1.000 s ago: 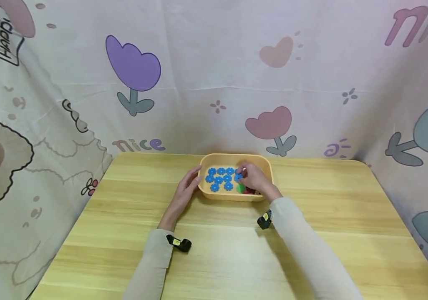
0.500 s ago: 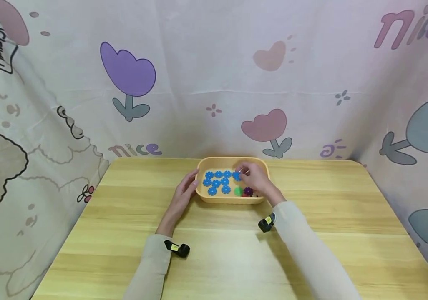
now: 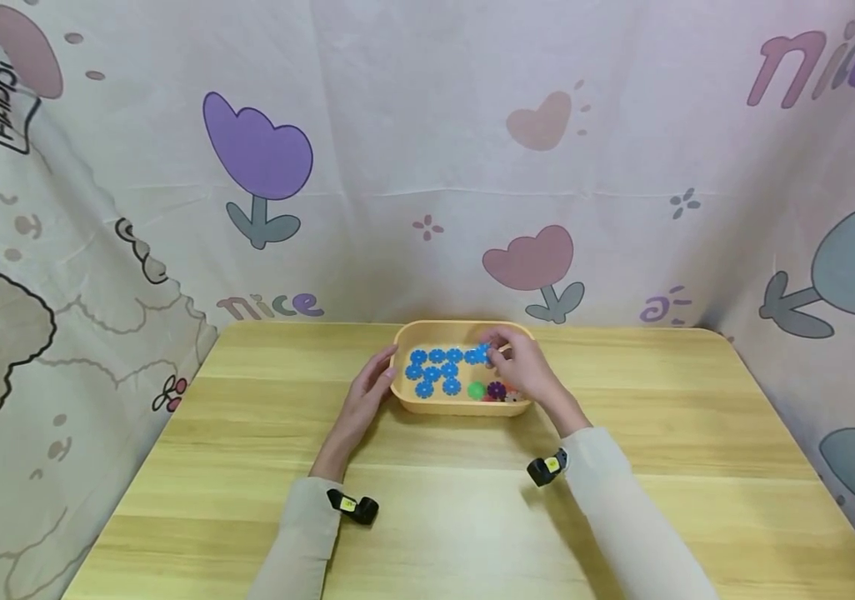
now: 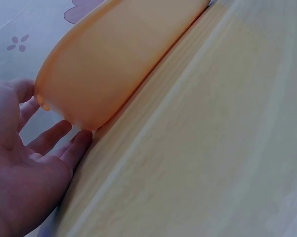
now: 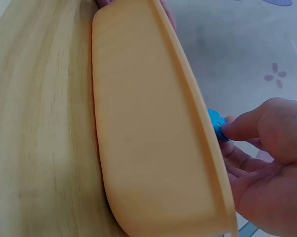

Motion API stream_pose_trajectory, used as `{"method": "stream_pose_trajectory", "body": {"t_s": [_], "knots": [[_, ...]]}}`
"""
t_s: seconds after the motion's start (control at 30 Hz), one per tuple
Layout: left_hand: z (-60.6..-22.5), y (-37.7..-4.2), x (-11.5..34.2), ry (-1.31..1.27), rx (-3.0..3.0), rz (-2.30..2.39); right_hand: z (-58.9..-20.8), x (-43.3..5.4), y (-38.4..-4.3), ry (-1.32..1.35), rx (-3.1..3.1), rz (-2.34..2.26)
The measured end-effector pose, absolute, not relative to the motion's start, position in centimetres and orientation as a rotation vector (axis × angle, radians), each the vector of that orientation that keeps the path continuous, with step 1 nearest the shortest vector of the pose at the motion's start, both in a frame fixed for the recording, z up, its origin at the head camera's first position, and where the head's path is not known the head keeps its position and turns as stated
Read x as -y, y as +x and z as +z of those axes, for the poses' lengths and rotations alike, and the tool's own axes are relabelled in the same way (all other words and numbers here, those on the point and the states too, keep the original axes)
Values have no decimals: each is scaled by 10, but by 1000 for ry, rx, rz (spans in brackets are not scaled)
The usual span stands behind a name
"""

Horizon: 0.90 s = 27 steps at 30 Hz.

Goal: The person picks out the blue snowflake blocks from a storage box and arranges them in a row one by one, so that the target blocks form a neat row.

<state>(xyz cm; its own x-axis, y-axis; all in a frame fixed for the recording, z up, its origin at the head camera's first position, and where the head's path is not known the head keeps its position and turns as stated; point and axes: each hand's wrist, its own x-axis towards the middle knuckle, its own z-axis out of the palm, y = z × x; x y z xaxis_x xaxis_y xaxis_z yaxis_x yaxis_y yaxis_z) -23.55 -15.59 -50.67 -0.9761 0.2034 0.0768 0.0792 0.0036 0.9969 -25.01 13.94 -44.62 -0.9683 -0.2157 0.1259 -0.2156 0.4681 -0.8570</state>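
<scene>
A yellow plastic bin [image 3: 465, 408] sits at the back of the table. Inside it, several blue snowflake discs [image 3: 432, 374] lie in rows toward the left. My right hand [image 3: 525, 367] reaches over the bin's right part and pinches a blue snowflake disc [image 5: 216, 123] between thumb and fingers, just above the rim in the right wrist view. In the head view that disc overlaps the right end of the back row. My left hand [image 3: 367, 387] rests at the bin's left end, its fingertips [image 4: 81, 138] against the outer wall with the fingers fairly straight.
At the bin's front right lie a green disc [image 3: 476, 390], a purple disc [image 3: 497, 389] and a few red and pale pieces. The wooden table [image 3: 442, 517] stretches toward me. A printed cloth [image 3: 397, 150] hangs right behind its back edge.
My right hand has shifted slightly to the right with the pinched disc, uncovering the green, purple and pale pieces at the front. The left hand stays at the bin's end. The view has tilted slightly.
</scene>
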Motion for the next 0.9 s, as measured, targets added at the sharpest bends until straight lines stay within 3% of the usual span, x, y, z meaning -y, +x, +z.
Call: {"method": "stream_pose_trajectory", "body": {"t_s": [0.9], "knots": [[-514,-237,158,346,-2198,2139,-450,-168,-194,-338,-2608,-1915]]}}
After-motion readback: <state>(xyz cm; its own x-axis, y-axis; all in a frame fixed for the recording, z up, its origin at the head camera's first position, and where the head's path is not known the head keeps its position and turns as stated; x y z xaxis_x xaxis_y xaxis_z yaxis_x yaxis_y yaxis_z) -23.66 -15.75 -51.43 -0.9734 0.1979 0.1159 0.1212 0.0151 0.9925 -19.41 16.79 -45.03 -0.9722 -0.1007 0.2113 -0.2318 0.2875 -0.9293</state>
